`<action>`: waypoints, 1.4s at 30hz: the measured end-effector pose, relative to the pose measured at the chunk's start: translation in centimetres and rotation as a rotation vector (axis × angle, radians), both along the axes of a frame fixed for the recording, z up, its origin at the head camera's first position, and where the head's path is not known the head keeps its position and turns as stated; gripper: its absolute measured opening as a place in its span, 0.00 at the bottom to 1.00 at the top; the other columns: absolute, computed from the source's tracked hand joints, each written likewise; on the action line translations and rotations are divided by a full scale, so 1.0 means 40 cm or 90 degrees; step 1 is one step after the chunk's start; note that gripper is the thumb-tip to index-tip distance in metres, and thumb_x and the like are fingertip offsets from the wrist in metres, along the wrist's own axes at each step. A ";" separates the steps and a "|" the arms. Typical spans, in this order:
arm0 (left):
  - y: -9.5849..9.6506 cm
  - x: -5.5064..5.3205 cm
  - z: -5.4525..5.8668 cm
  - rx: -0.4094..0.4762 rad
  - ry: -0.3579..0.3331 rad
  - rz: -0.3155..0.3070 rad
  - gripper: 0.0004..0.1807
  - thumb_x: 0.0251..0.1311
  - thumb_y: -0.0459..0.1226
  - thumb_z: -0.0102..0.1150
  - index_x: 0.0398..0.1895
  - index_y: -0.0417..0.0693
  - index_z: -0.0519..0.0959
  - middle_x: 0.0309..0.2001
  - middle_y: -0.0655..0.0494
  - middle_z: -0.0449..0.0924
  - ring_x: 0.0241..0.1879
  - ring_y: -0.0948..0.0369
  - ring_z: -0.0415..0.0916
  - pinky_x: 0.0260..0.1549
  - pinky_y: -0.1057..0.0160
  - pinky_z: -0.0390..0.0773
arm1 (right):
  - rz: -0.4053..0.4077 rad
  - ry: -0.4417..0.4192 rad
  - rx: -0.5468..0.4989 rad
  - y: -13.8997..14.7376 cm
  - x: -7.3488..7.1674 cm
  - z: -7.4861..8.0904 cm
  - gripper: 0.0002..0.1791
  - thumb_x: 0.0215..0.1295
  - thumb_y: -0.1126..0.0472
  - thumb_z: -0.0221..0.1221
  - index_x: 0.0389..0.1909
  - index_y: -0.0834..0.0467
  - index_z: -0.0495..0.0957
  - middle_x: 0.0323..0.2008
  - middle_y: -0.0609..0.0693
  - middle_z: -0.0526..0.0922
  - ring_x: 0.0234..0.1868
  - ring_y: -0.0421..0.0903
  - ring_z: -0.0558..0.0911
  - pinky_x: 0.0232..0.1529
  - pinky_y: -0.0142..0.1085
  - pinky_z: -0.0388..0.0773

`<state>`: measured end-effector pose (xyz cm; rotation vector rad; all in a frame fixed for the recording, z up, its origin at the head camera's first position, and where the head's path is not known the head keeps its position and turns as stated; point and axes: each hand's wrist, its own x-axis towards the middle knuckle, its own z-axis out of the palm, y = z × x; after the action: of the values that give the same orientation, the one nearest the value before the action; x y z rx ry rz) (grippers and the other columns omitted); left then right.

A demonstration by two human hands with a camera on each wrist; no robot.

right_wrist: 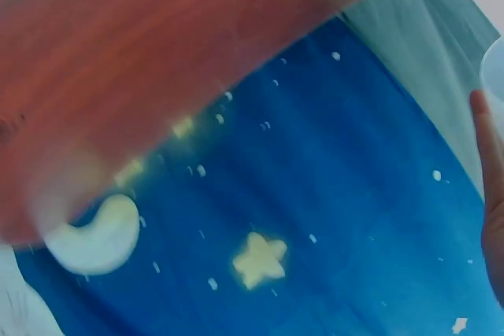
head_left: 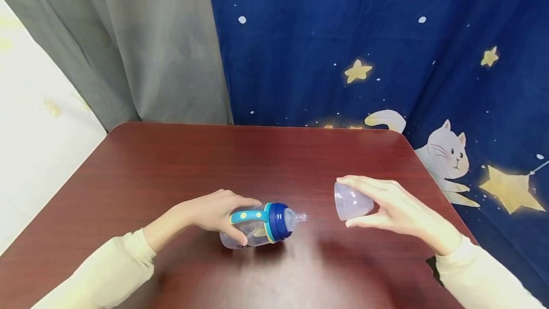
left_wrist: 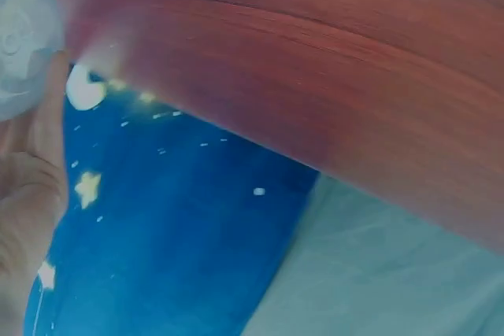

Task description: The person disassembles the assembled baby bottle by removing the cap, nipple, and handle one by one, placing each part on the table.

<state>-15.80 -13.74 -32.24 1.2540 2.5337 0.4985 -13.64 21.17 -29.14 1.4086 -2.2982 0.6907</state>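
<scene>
My left hand (head_left: 218,211) grips a clear baby bottle (head_left: 257,241) around its body, near a turquoise handle (head_left: 249,215) with yellow dots. The bottle lies sideways, its dark blue collar (head_left: 280,222) and clear nipple (head_left: 296,219) pointing right. In the left wrist view, the bottle's round base (left_wrist: 24,49) shows at the left edge. Between thumb and fingers, my right hand (head_left: 390,206) holds a translucent dome-shaped bottle cap (head_left: 351,201), its wide end turned toward the nipple. A gap separates cap and nipple. The right wrist view shows only a sliver of the cap (right_wrist: 494,76).
Both hands are over a dark reddish-brown wooden table (head_left: 257,156) with rounded far corners. Behind it hang a grey curtain (head_left: 171,46) and a blue curtain (head_left: 300,61) printed with stars and a white cat. A pale surface (head_left: 34,108) lies beyond the left edge.
</scene>
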 end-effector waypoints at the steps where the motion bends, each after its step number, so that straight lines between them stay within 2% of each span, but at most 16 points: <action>1: -0.004 -0.002 0.002 0.002 -0.007 0.008 0.43 0.37 0.64 0.59 0.57 0.53 0.68 0.36 0.69 0.73 0.33 0.70 0.68 0.29 0.69 0.70 | -0.016 -0.002 0.002 0.010 -0.002 0.002 0.41 0.35 0.48 0.71 0.54 0.57 0.70 0.50 0.47 0.73 0.43 0.42 0.74 0.40 0.24 0.70; 5: 0.004 -0.012 0.013 0.034 0.014 0.011 0.42 0.38 0.65 0.57 0.58 0.56 0.66 0.39 0.70 0.72 0.35 0.68 0.68 0.31 0.68 0.71 | -0.048 -0.010 0.033 0.023 -0.010 0.008 0.42 0.36 0.49 0.71 0.56 0.55 0.68 0.51 0.45 0.72 0.44 0.40 0.73 0.38 0.25 0.71; 13: -0.008 -0.013 0.010 0.034 0.028 0.038 0.42 0.37 0.65 0.58 0.58 0.59 0.66 0.39 0.72 0.72 0.35 0.70 0.68 0.31 0.69 0.71 | -0.123 -0.019 0.073 0.041 -0.004 0.020 0.42 0.36 0.46 0.70 0.56 0.53 0.68 0.50 0.45 0.72 0.44 0.38 0.72 0.38 0.25 0.70; 20: -0.021 -0.015 0.005 0.062 0.034 0.038 0.40 0.38 0.64 0.59 0.57 0.60 0.66 0.38 0.73 0.71 0.34 0.71 0.69 0.30 0.69 0.71 | -0.151 0.004 0.074 0.056 -0.002 0.023 0.43 0.34 0.46 0.70 0.56 0.53 0.68 0.50 0.45 0.73 0.42 0.36 0.72 0.36 0.26 0.70; 28: -0.031 -0.008 -0.006 0.076 0.042 0.038 0.41 0.38 0.65 0.58 0.58 0.59 0.65 0.38 0.72 0.72 0.35 0.71 0.69 0.31 0.68 0.71 | -0.209 -0.023 0.053 0.072 0.005 0.017 0.43 0.30 0.47 0.72 0.53 0.50 0.68 0.42 0.42 0.75 0.33 0.35 0.73 0.27 0.31 0.72; 42: -0.044 -0.006 -0.014 0.092 0.029 0.054 0.41 0.37 0.64 0.59 0.57 0.60 0.65 0.39 0.72 0.72 0.35 0.71 0.69 0.31 0.68 0.72 | -0.225 0.055 0.060 0.115 -0.003 0.025 0.44 0.30 0.47 0.72 0.55 0.53 0.68 0.51 0.45 0.72 0.36 0.36 0.73 0.33 0.25 0.67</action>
<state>-16.04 -15.52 -32.80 1.2218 2.6387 0.6900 -13.76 25.79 -28.15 1.0061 -2.4475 0.4093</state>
